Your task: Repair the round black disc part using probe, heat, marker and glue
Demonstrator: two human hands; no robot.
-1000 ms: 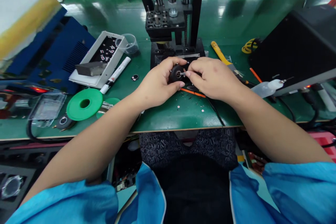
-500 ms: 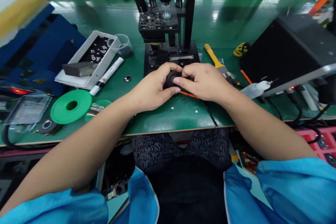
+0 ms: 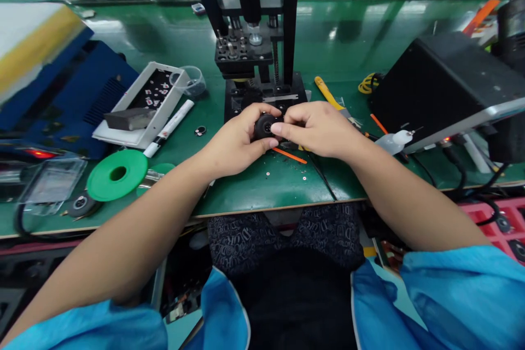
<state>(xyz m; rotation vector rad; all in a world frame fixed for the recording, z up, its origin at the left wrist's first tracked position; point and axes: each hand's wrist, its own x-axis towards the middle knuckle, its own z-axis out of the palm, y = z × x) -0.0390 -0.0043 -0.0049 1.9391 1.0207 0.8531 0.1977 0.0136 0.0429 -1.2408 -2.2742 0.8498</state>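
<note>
My left hand is closed around a round black part, with fingers over the top and the thumb beneath. The part looks like a small wheel or cap with a recessed centre. At its right edge is my right hand, fingers curled and thumb tip against the part near its centre. Whatever lies between those right fingertips, if anything, is too small to make out. Directly behind both hands stands a black hand press. An orange stick lies on the green bench under my right hand.
To the left are a white box of small parts, a marker, a green spool and a blue machine. A yellow-handled brush, a dispensing bottle and a black box-shaped unit stand or lie right.
My right thumb has drawn back slightly from the middle of the black part, and its centre now shows. The camera view has tilted up a little. My left hand keeps its hold.
</note>
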